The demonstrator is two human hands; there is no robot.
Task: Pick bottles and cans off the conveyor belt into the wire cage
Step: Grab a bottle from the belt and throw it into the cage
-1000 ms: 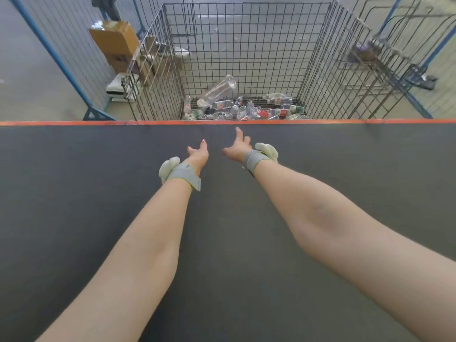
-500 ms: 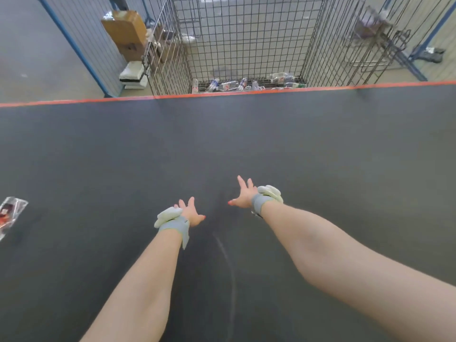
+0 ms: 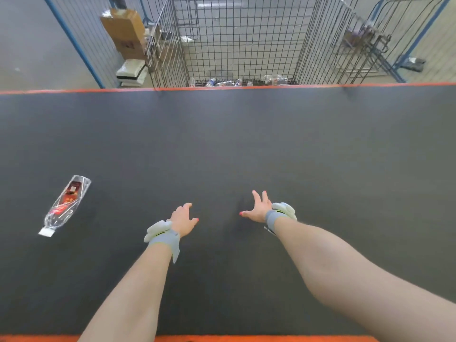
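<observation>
Between picks, the left hand (image 3: pixel 183 219) and right hand (image 3: pixel 256 209) hover empty, fingers spread. The next bottle (image 3: pixel 65 204) lies on the conveyor belt (image 3: pixel 246 144) at nine o'clock, so the left hand probably has to reach sideways.

No legible text anywhere. Red label (image 3: pixel 69 195) on the flattened clear plastic bottle (image 3: pixel 64 206), near the left edge of the conveyor belt (image 3: pixel 246 144): printing too blurred to make out (a pale patch at its far end, nothing more). Dark mark on the cardboard box (image 3: pixel 124 28) beyond the belt's far edge: likewise unreadable.
</observation>
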